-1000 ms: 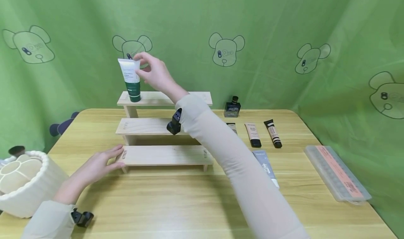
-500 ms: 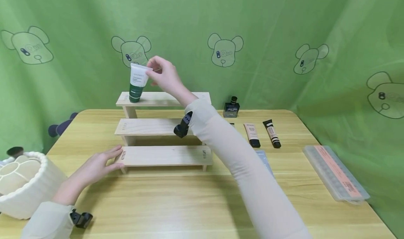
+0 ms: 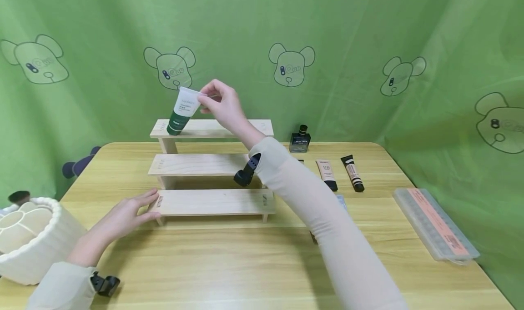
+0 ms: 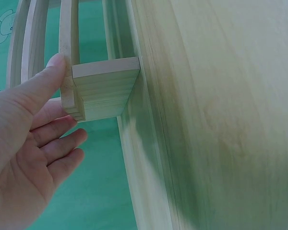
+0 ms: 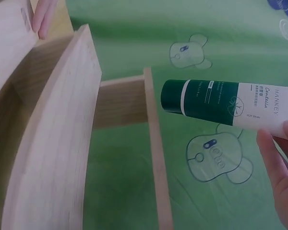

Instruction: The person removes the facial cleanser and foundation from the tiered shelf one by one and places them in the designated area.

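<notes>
My right hand (image 3: 226,102) pinches the flat white end of a white-and-green squeeze tube (image 3: 183,110). The tube leans to the right, its dark green cap low at the left end of the top step of a three-step wooden display rack (image 3: 217,202). In the right wrist view the tube (image 5: 225,103) shows a leaf print and "Centella" lettering, with fingertips (image 5: 265,136) at its crimped end. My left hand (image 3: 127,214) grips the left end of the rack's bottom step; the left wrist view shows the thumb (image 4: 53,72) against the board (image 4: 69,38) and other fingers behind it.
Right of the rack stand or lie a dark perfume bottle (image 3: 300,140), a pink BB tube (image 3: 326,173), a black-and-pink tube (image 3: 353,172) and a pale blue tube (image 3: 341,202) partly behind the sleeve. A clear plastic case (image 3: 435,223) lies far right; a white ribbed holder (image 3: 45,242) stands left.
The right hand has moved right and slightly down, swinging the tube's top rightward while its cap stays near the top step's left end. The left hand has stayed on the rack.
</notes>
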Available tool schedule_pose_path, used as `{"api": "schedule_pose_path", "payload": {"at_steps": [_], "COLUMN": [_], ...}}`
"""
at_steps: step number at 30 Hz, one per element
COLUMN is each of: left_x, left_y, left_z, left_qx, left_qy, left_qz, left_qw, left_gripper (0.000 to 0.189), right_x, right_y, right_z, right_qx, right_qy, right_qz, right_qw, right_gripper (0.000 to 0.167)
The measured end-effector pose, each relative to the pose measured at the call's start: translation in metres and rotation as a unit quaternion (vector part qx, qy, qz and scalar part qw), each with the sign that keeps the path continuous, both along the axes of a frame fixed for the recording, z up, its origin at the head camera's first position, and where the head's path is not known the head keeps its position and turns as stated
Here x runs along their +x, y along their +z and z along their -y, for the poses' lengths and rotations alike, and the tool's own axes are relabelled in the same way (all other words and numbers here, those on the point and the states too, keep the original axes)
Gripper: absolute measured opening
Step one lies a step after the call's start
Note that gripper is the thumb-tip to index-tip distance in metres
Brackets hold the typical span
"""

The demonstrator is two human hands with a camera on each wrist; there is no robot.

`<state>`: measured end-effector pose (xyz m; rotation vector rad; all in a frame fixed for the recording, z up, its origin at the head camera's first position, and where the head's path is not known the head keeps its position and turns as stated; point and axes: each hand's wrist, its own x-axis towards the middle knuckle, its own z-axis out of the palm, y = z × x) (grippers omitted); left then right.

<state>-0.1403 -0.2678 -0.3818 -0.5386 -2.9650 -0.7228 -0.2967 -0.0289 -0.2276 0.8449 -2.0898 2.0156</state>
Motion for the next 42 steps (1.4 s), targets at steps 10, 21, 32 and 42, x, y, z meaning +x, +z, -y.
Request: {"api": "schedule_pose_path", "payload": {"at_steps": [10,21,32,42], "left_x": [0.001,0.001,0.001,0.000], "left_y": [0.000,0.000,0.000,0.001], "left_z": [0.000,0.001,0.000,-0.001], "left_qx": [0.000,0.000,0.002,0.001], "left_qy": [0.003,0.002,0.004,0.003], "left_qz": [-0.001,-0.002,0.002,0.003], "left_qw": [1.0000,1.0000,1.0000,1.0000], "left_gripper": [0.061,0.062,0.065,0.065], "right_x": [0.020,0.034,0.037,0.040], "right_y": [0.001,-0.012,-0.030,-0.047], "right_z": [-0.036,-0.097,-0.170,-0.241], "right_qx": [0.010,0.068,0.097,0.105], "right_qy": [0.024,-0.008,-0.065,-0.085], "right_qz": [-0.015,0.024,0.055,0.063], "right_qw": [0.9996,0.9974,0.9916,0.9888], "right_gripper": [0.007,0.010,0.014,0.019]}}
